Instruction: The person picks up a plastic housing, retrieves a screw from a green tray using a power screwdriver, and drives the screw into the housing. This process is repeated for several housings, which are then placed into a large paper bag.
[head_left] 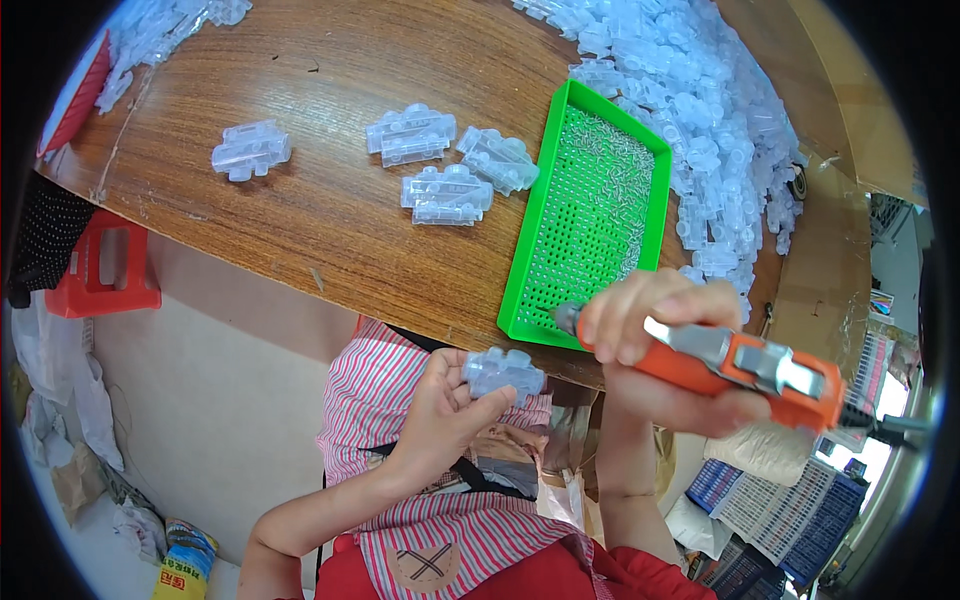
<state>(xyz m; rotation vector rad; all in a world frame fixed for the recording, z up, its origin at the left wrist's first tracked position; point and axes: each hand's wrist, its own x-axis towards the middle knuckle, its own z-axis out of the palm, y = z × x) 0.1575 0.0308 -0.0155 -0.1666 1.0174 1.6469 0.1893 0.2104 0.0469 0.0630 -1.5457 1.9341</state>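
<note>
My left hand (447, 415) pinches a clear plastic part (497, 374) between thumb and fingers, just off the table's near edge. In my right hand (668, 325) is an orange electric screwdriver (690, 362), gripped around its body, with its tip pointing left over the near end of a green tray (512, 290). Many small silvery screws (610, 165) lie in that tray, mostly toward its far and right sides. Left of the tray, several similar clear parts (445, 195) rest on the wooden table (330, 80).
A large heap of clear parts (700, 120) spreads along the right of the table. Another pile (160, 35) sits at the far left beside a red bowl-like container (78, 100). Below the table's left edge stands a red stool (110, 270). A cord leaves the screwdriver's rear.
</note>
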